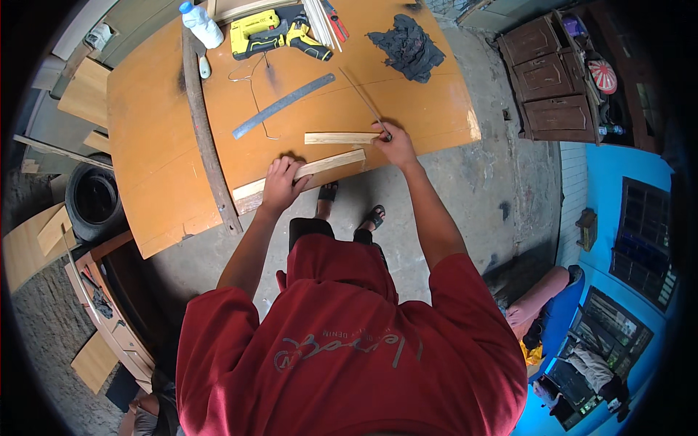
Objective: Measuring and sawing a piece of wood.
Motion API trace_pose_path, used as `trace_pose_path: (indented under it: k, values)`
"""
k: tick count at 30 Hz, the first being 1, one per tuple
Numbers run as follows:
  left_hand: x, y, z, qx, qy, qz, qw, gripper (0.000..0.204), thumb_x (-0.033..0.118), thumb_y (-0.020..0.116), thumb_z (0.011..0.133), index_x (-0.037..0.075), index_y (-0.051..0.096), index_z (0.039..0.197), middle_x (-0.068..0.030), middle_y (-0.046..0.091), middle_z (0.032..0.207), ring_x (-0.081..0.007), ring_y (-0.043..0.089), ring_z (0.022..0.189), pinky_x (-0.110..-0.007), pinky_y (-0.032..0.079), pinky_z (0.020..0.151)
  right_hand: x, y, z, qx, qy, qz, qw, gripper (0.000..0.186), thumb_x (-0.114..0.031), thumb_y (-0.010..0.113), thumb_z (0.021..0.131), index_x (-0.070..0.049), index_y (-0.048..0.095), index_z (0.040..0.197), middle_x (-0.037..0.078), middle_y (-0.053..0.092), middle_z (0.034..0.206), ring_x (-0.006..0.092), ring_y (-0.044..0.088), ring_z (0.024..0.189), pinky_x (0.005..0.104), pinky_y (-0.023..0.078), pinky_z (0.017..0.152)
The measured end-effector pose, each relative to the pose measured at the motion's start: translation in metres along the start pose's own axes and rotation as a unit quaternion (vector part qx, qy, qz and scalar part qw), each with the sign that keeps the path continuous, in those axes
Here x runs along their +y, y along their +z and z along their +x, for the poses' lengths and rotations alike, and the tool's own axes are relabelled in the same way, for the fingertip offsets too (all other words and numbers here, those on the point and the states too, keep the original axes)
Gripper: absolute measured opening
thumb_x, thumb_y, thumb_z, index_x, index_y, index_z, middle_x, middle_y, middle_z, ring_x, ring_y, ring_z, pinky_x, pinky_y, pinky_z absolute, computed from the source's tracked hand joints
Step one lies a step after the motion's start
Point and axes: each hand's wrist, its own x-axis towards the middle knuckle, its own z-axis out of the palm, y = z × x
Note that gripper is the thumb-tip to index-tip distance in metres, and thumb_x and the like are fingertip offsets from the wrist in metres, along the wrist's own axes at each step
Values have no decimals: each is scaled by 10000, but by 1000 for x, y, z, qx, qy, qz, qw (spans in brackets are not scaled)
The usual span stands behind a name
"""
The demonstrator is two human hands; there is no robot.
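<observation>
My left hand [282,186] lies over a pale wooden strip [336,161] at the table's near edge, its fingers curled round the strip. In my right hand [397,147] is a long, thin tool with a dark handle [363,99], seen edge-on and slanting away to the far left; its exact kind I cannot make out. A second, shorter wooden strip [334,138] lies just beyond the first, its right end beside my right fingers. Farther off, a grey metal ruler [283,106] rests diagonally on the orange-brown tabletop [156,145].
A rough wooden pole [200,116] crosses the table on the left. Toward the back are a white bottle with a blue cap [202,25], yellow-and-black power tools [254,35], red-handled pliers [338,27] and a dark crumpled cloth [408,47]. A bent wire [253,94] lies near the ruler.
</observation>
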Motion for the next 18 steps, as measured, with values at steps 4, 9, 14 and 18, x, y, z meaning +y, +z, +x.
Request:
trace_pose_path:
  k: [4,9,14,18]
  values:
    - [13,6,10,9,2,-12,1000,428,330,815,875,87,703,1210,-99,602,1117,-324,568,1078,-434,454,929,-2,-1,6,-11,-23,-35,999,375,-151,788,861,-115,731,1229,105,734,911,285,722,878,389,579,838]
    - [16,-2,8,26,-30,13,999,547,295,835,767,63,668,1233,-129,603,1189,-338,566,1120,-452,446,954,-11,-1,-6,75,-145,-131,978,360,-184,796,871,-101,720,1213,109,665,810,356,695,828,465,575,825]
    - [1,-12,-15,67,-42,33,996,473,247,836,780,73,676,1190,-126,626,1201,-338,575,1125,-449,447,962,-21,3,-35,-16,-23,-101,995,439,-232,808,862,-151,719,1284,109,694,825,351,715,817,453,582,810]
    - [-8,-5,-26,77,-20,33,996,314,179,822,840,80,672,1097,-111,648,1137,-326,604,1069,-437,453,920,-20,13,-46,-49,-27,-97,994,486,-276,825,859,-164,719,1320,121,745,883,330,744,844,440,589,800]
